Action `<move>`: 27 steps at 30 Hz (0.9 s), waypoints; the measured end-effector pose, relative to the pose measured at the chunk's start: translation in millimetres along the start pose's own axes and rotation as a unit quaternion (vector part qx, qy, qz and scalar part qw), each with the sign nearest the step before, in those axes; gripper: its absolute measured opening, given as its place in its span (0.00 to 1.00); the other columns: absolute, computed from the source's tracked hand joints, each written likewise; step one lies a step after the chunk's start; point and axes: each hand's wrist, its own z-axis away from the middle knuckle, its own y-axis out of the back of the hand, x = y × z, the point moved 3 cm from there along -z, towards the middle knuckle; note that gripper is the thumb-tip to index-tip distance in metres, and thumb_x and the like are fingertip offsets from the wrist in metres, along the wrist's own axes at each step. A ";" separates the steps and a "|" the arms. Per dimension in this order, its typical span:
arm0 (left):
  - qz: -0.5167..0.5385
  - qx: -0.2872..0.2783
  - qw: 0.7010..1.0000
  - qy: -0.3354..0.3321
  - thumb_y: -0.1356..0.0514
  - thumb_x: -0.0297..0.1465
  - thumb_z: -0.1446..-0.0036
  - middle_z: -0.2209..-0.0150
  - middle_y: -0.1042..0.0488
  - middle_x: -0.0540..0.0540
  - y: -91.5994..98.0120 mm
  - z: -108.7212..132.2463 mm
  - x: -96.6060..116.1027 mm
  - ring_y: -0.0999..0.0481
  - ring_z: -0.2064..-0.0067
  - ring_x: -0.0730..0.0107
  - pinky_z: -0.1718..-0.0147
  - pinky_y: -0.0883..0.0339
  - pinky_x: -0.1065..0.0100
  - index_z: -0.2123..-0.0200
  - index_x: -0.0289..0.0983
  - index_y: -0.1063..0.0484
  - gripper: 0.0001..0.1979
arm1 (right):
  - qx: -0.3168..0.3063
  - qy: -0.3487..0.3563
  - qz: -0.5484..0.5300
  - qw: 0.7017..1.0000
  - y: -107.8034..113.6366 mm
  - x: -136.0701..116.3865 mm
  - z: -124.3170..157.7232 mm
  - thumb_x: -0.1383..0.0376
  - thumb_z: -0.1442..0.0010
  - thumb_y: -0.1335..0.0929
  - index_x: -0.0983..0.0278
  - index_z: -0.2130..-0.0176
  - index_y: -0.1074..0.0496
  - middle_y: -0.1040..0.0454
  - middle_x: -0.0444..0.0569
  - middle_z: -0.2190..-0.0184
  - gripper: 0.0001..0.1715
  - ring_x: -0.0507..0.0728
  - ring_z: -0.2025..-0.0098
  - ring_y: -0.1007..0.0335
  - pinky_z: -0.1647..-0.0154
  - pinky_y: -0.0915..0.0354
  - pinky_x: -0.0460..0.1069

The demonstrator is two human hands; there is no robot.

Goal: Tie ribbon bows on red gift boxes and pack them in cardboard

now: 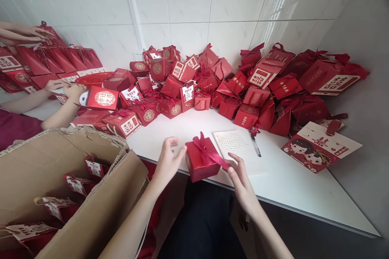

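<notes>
A small red gift box (203, 166) with a bow on its lid sits at the table's front edge, between my two hands. My right hand (240, 178) pinches the tail of its dark pink ribbon (212, 157) between thumb and fingers, pulling it out to the right. My left hand (170, 158) is beside the box's left side with fingers apart; its thumb tip is near the box, and I cannot tell whether it touches. Behind the right hand lies a notebook (232, 141) with handwritten lines, and a black pen (255, 145) rests along its right side.
Red gift boxes (170, 87) are heaped along the tiled wall. A larger box with cartoon figures (319, 149) stands at right. An open cardboard carton (100, 210) holding red boxes is at left front. Other people's hands (68, 89) work among boxes at far left, near a red tray (94, 77).
</notes>
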 end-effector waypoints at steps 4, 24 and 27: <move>-0.013 0.026 0.998 -0.052 0.49 0.37 0.43 0.52 0.34 0.44 18.2 2.5 10.9 0.35 0.47 0.64 0.46 0.43 0.59 0.58 0.39 0.37 0.12 | -0.106 -0.010 -0.123 0.987 -17.4 -13.1 19.4 0.48 0.40 0.42 0.57 0.50 0.44 0.27 0.52 0.64 0.24 0.60 0.59 0.28 0.58 0.34 0.57; -0.086 -0.342 0.909 -0.222 0.46 0.32 0.44 0.53 0.33 0.46 5.5 -33.9 37.2 0.33 0.49 0.67 0.48 0.42 0.65 0.60 0.41 0.28 0.10 | -0.073 0.171 0.295 0.937 -3.7 -49.3 -46.9 0.58 0.40 0.37 0.61 0.71 0.35 0.32 0.48 0.66 0.11 0.57 0.63 0.34 0.60 0.38 0.52; -0.093 -0.350 0.905 -0.225 0.46 0.31 0.44 0.52 0.34 0.46 -1.7 -30.7 34.7 0.34 0.49 0.66 0.47 0.43 0.64 0.59 0.42 0.28 0.11 | -0.088 0.103 0.280 0.950 -5.0 -52.8 -40.3 0.58 0.39 0.39 0.61 0.74 0.38 0.33 0.44 0.76 0.15 0.53 0.75 0.38 0.71 0.41 0.49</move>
